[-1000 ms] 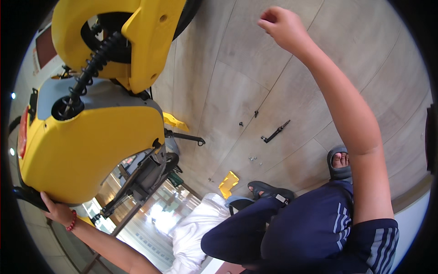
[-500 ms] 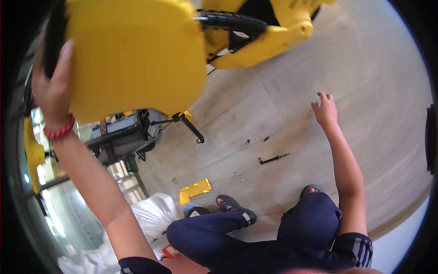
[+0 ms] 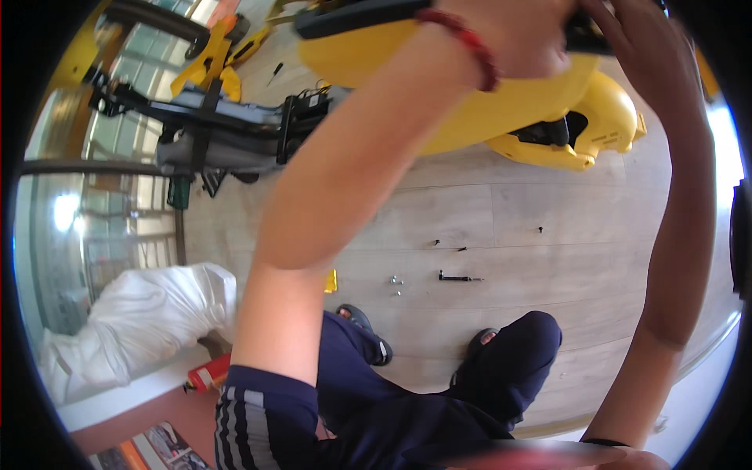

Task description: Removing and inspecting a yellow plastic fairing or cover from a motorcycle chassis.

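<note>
A large yellow shell (image 3: 462, 117) with a black rim (image 3: 360, 17) stands in front of me at the top. My left hand (image 3: 521, 35), a red bracelet on its wrist, is closed at this rim near the upper edge of the view. Beside it is my right hand (image 3: 654, 51), its fingers bent over a dark part at the shell's right end. What those fingers hold is hidden. Behind the shell sits another yellow body part (image 3: 603, 117) with a dark opening.
On the floor lie a black rod-like tool (image 3: 460, 277), small dark screws (image 3: 437, 242) and several shiny bits (image 3: 395, 280). To the left are a black and grey frame (image 3: 235, 133), a white cloth bundle (image 3: 157, 321) and a red cylinder (image 3: 210, 374). A yellow piece (image 3: 330, 281) shows behind my arm.
My right hand has risen from over the floor to the shell. My left hand has moved right along it. The shell appears turned and farther right; a small dark screw now lies farther right.
</note>
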The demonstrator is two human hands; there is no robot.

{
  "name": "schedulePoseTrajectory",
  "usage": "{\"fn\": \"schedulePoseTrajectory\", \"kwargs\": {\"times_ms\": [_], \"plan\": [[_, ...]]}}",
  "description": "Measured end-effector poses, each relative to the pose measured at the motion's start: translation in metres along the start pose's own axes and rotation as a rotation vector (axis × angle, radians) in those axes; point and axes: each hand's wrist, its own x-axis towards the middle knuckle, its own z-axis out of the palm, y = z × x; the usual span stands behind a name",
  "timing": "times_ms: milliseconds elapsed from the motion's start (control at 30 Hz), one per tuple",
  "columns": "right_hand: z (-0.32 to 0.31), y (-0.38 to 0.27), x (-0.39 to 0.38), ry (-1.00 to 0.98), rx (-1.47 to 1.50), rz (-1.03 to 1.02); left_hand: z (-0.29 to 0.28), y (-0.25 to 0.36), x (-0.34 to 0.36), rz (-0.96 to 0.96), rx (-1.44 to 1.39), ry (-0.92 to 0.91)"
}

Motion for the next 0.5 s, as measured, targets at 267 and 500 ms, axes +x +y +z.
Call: {"fn": "schedulePoseTrajectory", "kwargs": {"times_ms": [267, 500], "plan": [[0.063, 0.026, 0.043, 0.079, -0.145, -0.183, 0.0, -0.014, 0.007, -0.18, -0.096, -0.3], [0.048, 0.003, 0.052, -0.05, -0.063, -0.13, -0.004, -0.026, 0.019, -0.28, -0.127, -0.452]]}}
